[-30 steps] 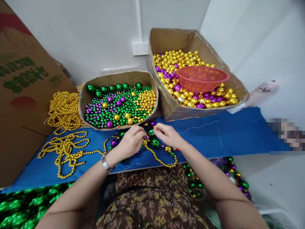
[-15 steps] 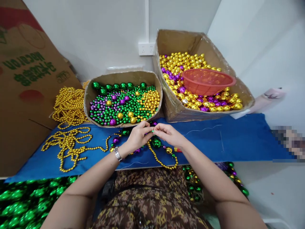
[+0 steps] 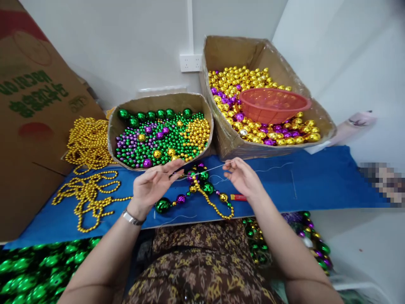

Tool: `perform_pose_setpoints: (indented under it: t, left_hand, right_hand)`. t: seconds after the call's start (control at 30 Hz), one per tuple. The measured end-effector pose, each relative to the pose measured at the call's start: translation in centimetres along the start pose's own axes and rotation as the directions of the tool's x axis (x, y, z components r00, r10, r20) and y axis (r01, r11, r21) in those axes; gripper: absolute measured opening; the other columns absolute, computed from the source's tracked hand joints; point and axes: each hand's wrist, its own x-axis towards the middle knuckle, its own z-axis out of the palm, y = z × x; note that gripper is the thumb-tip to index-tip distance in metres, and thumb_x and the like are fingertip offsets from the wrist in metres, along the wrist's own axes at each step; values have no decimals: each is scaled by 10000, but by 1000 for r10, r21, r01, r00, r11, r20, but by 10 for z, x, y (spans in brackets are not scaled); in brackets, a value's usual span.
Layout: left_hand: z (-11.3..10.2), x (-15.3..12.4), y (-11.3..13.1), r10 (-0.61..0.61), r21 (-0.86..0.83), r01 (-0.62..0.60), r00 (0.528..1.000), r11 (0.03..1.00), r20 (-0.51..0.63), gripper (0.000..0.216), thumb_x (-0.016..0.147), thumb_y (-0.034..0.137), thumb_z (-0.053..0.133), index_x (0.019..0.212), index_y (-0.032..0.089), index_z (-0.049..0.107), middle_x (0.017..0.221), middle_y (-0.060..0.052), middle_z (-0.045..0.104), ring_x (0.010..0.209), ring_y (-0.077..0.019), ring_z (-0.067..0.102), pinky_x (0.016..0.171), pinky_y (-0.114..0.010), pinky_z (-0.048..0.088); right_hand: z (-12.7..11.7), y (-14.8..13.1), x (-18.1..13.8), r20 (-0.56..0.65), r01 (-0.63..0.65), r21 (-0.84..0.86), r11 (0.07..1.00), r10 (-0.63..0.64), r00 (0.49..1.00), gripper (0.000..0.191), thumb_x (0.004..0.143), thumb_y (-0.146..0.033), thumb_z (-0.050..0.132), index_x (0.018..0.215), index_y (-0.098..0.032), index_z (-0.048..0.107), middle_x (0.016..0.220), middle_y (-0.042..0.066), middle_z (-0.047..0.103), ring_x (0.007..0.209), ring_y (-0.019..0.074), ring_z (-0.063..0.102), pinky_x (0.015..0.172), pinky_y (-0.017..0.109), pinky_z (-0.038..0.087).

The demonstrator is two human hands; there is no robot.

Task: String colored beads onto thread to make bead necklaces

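My left hand [image 3: 151, 185] and my right hand [image 3: 243, 178] are apart above the blue cloth, each pinching a thin pale string [image 3: 210, 169] pulled straight between them. Midway along it, the string meets a strand of beads at a small gold bead. Below lies this strand of green, purple and gold beads [image 3: 207, 188], with large green balls and a loop of small gold beads [image 3: 218, 214]. A large green bead [image 3: 162, 205] rests near my left wrist. Close to my right wrist is a red and yellow stick [image 3: 238, 197], perhaps a lighter.
Behind my hands stands a low cardboard box [image 3: 111, 145] of small beads. A bigger carton [image 3: 221, 126] holds gold and purple balls with a red basket [image 3: 275, 107] on top. Gold bead chains [image 3: 91, 185] lie at left beside a tall carton [image 3: 38, 126]. Loose string pieces lie on the blue cloth [image 3: 316, 181].
My hands were together at the strand and have moved apart, left and right, drawing the string taut. The end by my left wrist now lies lower on the cloth.
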Motion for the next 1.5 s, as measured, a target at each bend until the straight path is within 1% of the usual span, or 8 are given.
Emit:
perform_pose_setpoints:
  t: [0.17, 0.33, 0.63, 0.83, 1.03, 1.2, 1.37, 1.5]
  left_hand:
    - [3, -5, -19, 94, -191, -124, 983, 974, -160, 492, 776, 404, 677, 466, 176, 371, 843, -14, 705, 1044, -249, 636, 1052, -510, 430]
    - [7, -4, -20, 42, -210, -112, 949, 971, -312, 349, 849, 309, 634, 570, 187, 463, 497, 56, 395, 490, -81, 439, 797, -337, 557]
    - [-14, -7, -32, -93, -86, 66, 922, 994, -376, 335, 843, 260, 649, 570, 148, 489, 468, 61, 373, 465, -74, 444, 685, -306, 545]
    - [-13, -6, -23, 4, -97, -42, 931, 994, -365, 337, 839, 328, 672, 617, 146, 496, 957, -60, 669, 1011, -208, 635, 941, -396, 526]
    - [-9, -18, -18, -82, -166, 37, 958, 985, -275, 279, 839, 303, 686, 679, 163, 506, 535, 61, 457, 471, -60, 465, 493, -179, 478]
    - [3, -8, -21, 35, -72, -64, 935, 995, -352, 367, 888, 413, 598, 649, 178, 448, 830, -15, 638, 793, -148, 627, 764, -337, 555]
    - [-3, 4, -30, -17, -79, -13, 933, 997, -359, 360, 898, 292, 588, 599, 168, 430, 467, 81, 282, 414, -62, 338, 497, -222, 420]
    - [-17, 7, -40, -81, -59, 62, 902, 996, -425, 370, 851, 265, 635, 558, 160, 437, 448, 84, 255, 397, -59, 290, 445, -209, 359]
  right_hand:
    - [24, 22, -4, -16, -39, 526, 850, 56, 998, 219, 814, -344, 640, 717, -246, 470, 711, -76, 609, 768, 121, 628, 912, 395, 533]
    - [34, 19, 1, -117, -5, 421, 907, 60, 991, 255, 810, -352, 627, 706, -242, 422, 519, -112, 281, 441, 74, 324, 677, 256, 537]
    - [24, 35, 7, -232, -31, 274, 961, 97, 968, 345, 722, -278, 653, 618, -214, 330, 477, -123, 208, 405, 46, 187, 456, 186, 359]
    - [12, 31, 12, -236, 8, 332, 943, 75, 969, 333, 751, -347, 696, 679, -226, 394, 490, -126, 242, 409, 49, 249, 517, 188, 472]
    - [9, 31, 10, -266, -11, 352, 936, 111, 957, 319, 721, -356, 712, 695, -235, 418, 506, -120, 272, 426, 55, 280, 615, 223, 552]
    - [17, 38, 6, -215, -55, 331, 942, 132, 968, 313, 729, -382, 693, 703, -236, 417, 522, -115, 272, 433, 60, 285, 577, 222, 527]
    - [14, 48, 1, -251, -21, 257, 966, 88, 964, 349, 721, -329, 686, 655, -222, 361, 503, -124, 231, 416, 49, 234, 485, 180, 422]
    - [9, 55, -2, -290, -23, 219, 976, 87, 953, 386, 717, -344, 702, 634, -217, 347, 491, -127, 244, 410, 44, 229, 472, 182, 408]
